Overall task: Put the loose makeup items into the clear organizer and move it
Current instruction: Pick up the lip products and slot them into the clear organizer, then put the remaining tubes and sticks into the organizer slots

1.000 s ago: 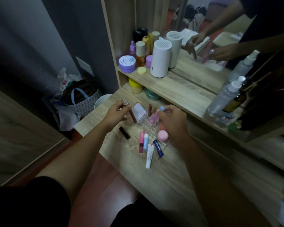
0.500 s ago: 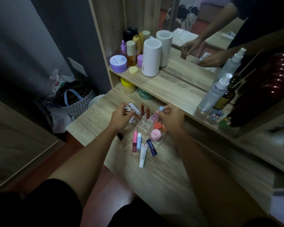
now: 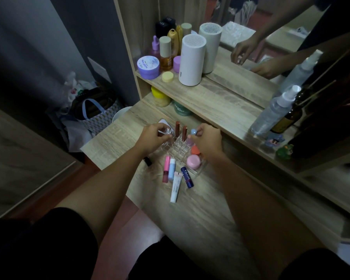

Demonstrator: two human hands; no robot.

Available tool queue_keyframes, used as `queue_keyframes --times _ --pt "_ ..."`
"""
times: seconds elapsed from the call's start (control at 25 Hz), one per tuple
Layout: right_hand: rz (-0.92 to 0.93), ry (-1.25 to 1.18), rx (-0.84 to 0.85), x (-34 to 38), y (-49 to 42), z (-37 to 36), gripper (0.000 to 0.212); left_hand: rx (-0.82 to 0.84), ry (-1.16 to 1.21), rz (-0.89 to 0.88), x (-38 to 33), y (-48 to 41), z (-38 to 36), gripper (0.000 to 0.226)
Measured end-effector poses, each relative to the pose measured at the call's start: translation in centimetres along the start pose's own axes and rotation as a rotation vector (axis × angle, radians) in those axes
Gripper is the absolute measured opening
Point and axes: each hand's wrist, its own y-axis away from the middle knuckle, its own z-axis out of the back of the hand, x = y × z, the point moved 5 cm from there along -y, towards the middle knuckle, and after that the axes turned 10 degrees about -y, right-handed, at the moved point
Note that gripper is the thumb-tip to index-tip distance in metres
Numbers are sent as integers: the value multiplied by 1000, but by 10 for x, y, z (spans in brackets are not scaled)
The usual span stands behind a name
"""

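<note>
Head view. Nearest on the desk (image 3: 190,229), a white tube (image 3: 174,187), a dark blue lip balm (image 3: 187,177), a pink lip gloss (image 3: 166,168) and a pale blue stick (image 3: 171,169) are lying loose, just in front of the clear organizer (image 3: 177,151). A pink jar (image 3: 193,161) is sitting in its front right; two brown lipsticks (image 3: 177,129) are standing upright at its back. Left hand (image 3: 154,136) is gripping a small glass-topped bottle (image 3: 167,130) at the organizer's left edge. Right hand (image 3: 207,140) is pinching a blue-capped tube (image 3: 192,135) over the back cells. Beyond, a white cylinder (image 3: 191,61) is standing on the shelf (image 3: 220,102).
</note>
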Motion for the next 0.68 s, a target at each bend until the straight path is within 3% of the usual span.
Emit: queue_keyframes --times 0.12,0.32,0.52,0.6,0.68 --pt "-33 60 77 -4 -1 -5 28 5 -29 -7 -3 -5 1 26" --pt "3 258 146 -2 -5 -11 24 38 -68 -23 -8 -9 -3 23" --pt "10 194 99 1 -1 -8 29 60 -53 -7 -12 -7 -1 31" --pt "51 162 53 4 8 -2 32 14 6 49 -9 -1 3 43" --pt "138 189 41 8 22 -1 25 -87 77 137 -1 12 7 40"
